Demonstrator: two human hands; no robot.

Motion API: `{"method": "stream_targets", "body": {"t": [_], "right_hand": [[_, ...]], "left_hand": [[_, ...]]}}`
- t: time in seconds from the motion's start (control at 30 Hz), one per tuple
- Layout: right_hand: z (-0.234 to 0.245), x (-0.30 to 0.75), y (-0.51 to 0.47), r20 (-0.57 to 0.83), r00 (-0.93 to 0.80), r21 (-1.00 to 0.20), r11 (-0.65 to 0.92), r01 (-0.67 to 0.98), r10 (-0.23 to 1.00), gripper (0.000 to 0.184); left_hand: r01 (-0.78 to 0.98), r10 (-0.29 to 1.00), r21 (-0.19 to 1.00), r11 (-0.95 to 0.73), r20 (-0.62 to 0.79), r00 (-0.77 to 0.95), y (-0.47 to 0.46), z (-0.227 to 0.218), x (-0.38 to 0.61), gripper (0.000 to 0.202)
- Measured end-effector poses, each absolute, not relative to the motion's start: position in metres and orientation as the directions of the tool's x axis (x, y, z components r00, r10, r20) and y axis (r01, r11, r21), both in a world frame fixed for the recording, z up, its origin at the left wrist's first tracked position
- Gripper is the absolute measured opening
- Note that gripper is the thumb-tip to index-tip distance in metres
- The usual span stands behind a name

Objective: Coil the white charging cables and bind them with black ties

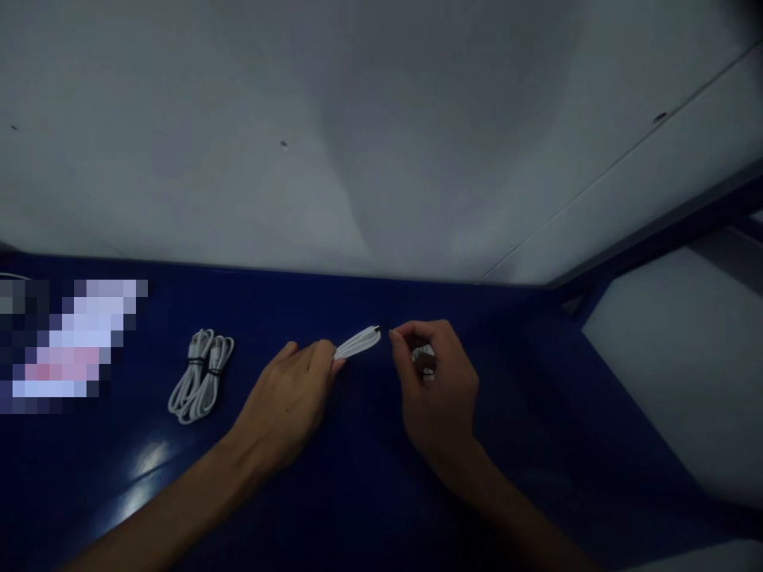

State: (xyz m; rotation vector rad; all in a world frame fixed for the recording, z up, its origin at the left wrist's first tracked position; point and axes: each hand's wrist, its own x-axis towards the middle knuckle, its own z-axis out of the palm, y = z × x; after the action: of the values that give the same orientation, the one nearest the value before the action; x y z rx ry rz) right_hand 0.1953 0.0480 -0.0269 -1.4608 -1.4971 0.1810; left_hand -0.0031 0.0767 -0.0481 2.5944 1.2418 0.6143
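Note:
My left hand is closed around a folded white cable. The cable's looped end sticks out to the right past my fingers, with a small dark metallic tip showing at its end. Just right of that tip is my right hand, thumb and forefinger pinched together. Something thin and dark may be between those fingertips, too small to make out. Through the gap in the right hand's fingers a bit of something white shows; most of it is hidden. Left of my hands, two coiled white cables lie side by side, each bound with a dark tie.
The blue tabletop runs up to a pale wall at the back. A pixelated bright patch covers something at the left. On the right, a blue frame edge borders a pale panel.

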Motion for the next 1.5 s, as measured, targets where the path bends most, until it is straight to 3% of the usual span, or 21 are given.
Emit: {"method": "stream_targets", "body": {"t": [0.47,0.6,0.8,1.03,1.27,1.4,1.5], "right_hand": [[-0.033,0.186,0.042,0.382,0.076,-0.721,0.246,0.647,0.921,0.007],[-0.032,0.185,0.040,0.319,0.053,-0.761,0.222,0.609,0.946,0.008],[-0.033,0.183,0.038,0.239,0.003,-0.812,0.198,0.549,0.971,0.009],[-0.034,0.183,0.039,0.189,0.006,-0.846,0.160,0.509,0.982,0.008],[-0.030,0.185,0.038,0.182,-0.020,-0.842,0.166,0.513,0.983,0.006],[-0.020,0.188,0.037,0.172,-0.096,-0.907,0.195,0.373,0.980,0.013],[-0.018,0.190,0.039,0.085,-0.197,-0.960,0.133,0.247,0.977,0.013]], "left_hand": [[0.695,0.899,0.588,-0.414,0.143,0.414,0.079,-0.042,-0.007,0.034],[0.544,0.937,0.812,-0.210,0.010,0.348,0.075,-0.040,-0.008,0.038],[0.264,0.941,0.965,-0.008,-0.082,0.328,0.072,-0.041,-0.005,0.045],[0.129,0.933,0.980,0.148,-0.182,0.310,0.071,-0.041,-0.005,0.049],[0.172,0.927,0.979,0.112,-0.165,0.336,0.072,-0.043,-0.007,0.051],[0.152,0.885,0.976,0.155,-0.205,0.419,0.069,-0.039,-0.006,0.048],[0.136,0.855,0.972,0.191,-0.233,0.464,0.067,-0.035,-0.004,0.048]]}}
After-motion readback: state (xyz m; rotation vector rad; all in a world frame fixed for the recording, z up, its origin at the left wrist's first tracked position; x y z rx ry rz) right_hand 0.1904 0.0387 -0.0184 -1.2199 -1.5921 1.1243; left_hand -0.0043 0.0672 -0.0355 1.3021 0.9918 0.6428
